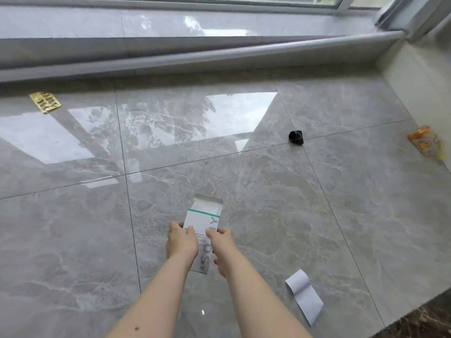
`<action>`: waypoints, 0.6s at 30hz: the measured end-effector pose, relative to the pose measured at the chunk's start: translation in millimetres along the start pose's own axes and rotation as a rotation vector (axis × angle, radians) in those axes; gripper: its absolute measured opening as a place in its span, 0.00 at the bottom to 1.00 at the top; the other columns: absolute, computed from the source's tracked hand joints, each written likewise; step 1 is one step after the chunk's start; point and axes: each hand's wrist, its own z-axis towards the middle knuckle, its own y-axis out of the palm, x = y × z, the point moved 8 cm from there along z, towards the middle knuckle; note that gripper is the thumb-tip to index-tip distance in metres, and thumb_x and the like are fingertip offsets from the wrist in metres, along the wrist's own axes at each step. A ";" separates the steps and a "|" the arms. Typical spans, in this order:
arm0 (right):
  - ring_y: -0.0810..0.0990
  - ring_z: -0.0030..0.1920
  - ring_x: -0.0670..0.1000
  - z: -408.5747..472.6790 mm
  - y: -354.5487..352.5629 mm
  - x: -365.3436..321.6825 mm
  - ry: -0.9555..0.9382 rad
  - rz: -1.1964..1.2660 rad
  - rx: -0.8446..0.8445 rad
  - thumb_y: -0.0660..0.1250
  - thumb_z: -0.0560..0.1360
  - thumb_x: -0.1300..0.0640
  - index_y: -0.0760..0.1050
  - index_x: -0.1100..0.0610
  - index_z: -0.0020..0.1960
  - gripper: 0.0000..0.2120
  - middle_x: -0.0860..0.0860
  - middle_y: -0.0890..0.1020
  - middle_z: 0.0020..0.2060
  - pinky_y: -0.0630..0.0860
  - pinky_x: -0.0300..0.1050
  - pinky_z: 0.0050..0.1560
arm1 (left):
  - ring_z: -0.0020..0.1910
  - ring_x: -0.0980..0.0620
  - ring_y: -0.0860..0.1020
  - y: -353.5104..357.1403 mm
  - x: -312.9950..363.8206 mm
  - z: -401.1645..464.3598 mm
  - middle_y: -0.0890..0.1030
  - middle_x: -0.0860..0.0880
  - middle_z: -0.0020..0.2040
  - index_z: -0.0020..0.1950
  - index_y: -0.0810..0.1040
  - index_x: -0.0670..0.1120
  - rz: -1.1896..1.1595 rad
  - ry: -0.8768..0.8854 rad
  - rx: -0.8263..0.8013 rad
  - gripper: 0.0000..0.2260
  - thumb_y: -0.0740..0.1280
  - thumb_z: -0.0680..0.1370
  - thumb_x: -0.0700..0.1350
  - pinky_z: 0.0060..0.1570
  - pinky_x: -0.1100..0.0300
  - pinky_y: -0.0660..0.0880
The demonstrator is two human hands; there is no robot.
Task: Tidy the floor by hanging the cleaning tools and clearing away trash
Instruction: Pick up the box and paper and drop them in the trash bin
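Observation:
A white cardboard box with a green stripe and an open top flap is held above the grey tiled floor. My left hand grips its left side, fingers curled over the edge. My right hand holds the right side, thumb on the front face. A folded white paper strip lies on the floor to the lower right. A small black piece sits farther off to the right. A gold blister pack lies at the far left. An orange wrapper rests by the right wall.
A raised grey window sill runs across the back, with a window frame above it. A pale wall bounds the right side. Dark brown stone flooring begins at the lower right corner.

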 end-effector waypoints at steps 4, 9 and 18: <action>0.72 0.37 0.45 -12.3 -40.3 21.9 0.017 0.047 -0.009 0.59 0.78 0.59 0.60 0.55 0.64 0.17 0.51 0.77 0.52 0.64 0.38 0.32 | 0.58 0.38 0.76 34.1 -4.0 -28.7 0.77 0.39 0.61 0.61 0.69 0.40 0.019 0.008 -0.060 0.12 0.57 0.80 0.44 0.60 0.46 0.73; 0.73 0.37 0.50 -18.7 -133.1 66.4 0.002 0.151 0.076 0.56 0.77 0.64 0.68 0.60 0.64 0.16 0.52 0.75 0.38 0.73 0.44 0.43 | 0.49 0.44 0.75 117.7 -7.6 -91.0 0.79 0.39 0.59 0.63 0.69 0.39 0.082 0.056 -0.232 0.12 0.57 0.80 0.40 0.49 0.56 0.71; 0.79 0.47 0.54 -20.9 -279.0 129.0 0.003 0.339 0.205 0.60 0.78 0.60 0.70 0.60 0.64 0.15 0.58 0.82 0.52 0.78 0.55 0.57 | 0.55 0.44 0.75 238.9 -14.3 -187.0 0.77 0.41 0.62 0.65 0.70 0.40 0.301 0.172 -0.437 0.14 0.55 0.80 0.37 0.49 0.59 0.68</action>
